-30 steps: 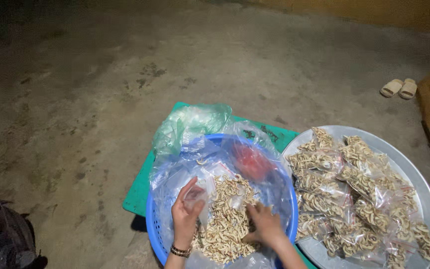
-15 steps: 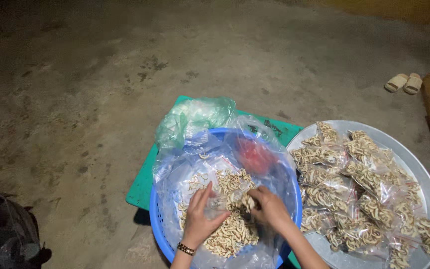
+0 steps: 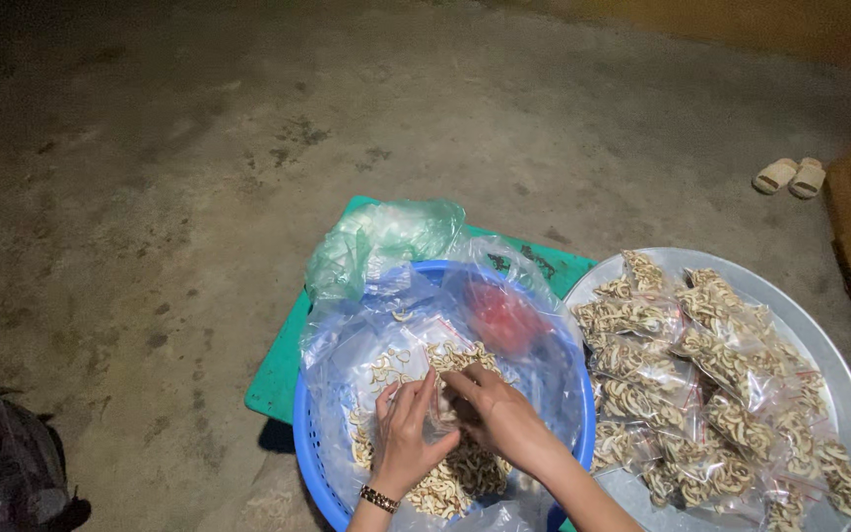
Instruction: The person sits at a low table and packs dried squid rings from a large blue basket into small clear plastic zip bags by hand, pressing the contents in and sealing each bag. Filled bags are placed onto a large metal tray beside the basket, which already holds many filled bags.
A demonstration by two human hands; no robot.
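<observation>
Small clear bag (image 3: pixel 442 412): pinched between both hands, above the lined blue basket (image 3: pixel 319 471).
Left hand (image 3: pixel 408 440): closed on the bag.
Right hand (image 3: pixel 500 414): apparently gripping its mouth; partly hidden.
Risk: pale curled snack pieces (image 3: pixel 455 480) could spill if the mouth sags.
Nearby: packed bags on round metal tray (image 3: pixel 839 374).

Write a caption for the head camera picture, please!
Both hands, left and right, meet over pale curly snacks in a blue basket, beside a tray of filled bags.

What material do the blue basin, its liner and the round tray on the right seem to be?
Basin: likely moulded plastic, matte blue, with small holes in its wall. Liner: thin clear plastic film, crinkled and glossy. Tray: probably metal, dull silver-grey with a thin raised rim. Both hands work inside the basin.
</observation>
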